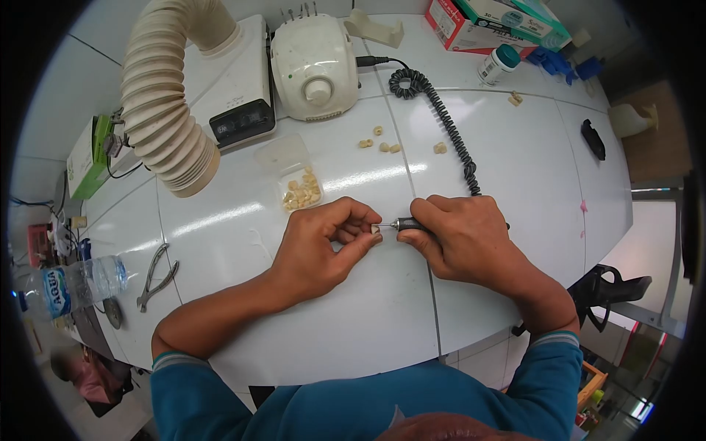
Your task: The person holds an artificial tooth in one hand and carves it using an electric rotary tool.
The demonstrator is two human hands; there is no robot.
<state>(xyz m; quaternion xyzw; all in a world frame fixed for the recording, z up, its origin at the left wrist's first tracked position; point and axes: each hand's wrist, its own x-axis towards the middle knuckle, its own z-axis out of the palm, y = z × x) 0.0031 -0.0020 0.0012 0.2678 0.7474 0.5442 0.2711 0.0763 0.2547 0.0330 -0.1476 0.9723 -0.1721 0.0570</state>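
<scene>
Between the thumb and fingertips of my left hand (320, 242) is a small whitish tooth-like piece (376, 229). My right hand (465, 237) is closed round a black rotary handpiece (406, 223), whose thin metal tip points left and meets the piece or lies right beside it. A coiled black cable (450, 125) runs from behind my right hand up to a cream control unit (314, 70). Above my left hand stands an open clear plastic box (290, 173) with several yellowish pieces in it. More such pieces (379, 131) lie on the white table beyond my hands.
A ribbed hose (158, 95) hangs at the upper left. Pliers (156, 279) and a water bottle (73, 285) lie at the left. A green-capped jar (498, 65) and boxes (478, 28) stand at the back right; a black object (593, 140) lies right. Part of a person (99, 378) shows lower left.
</scene>
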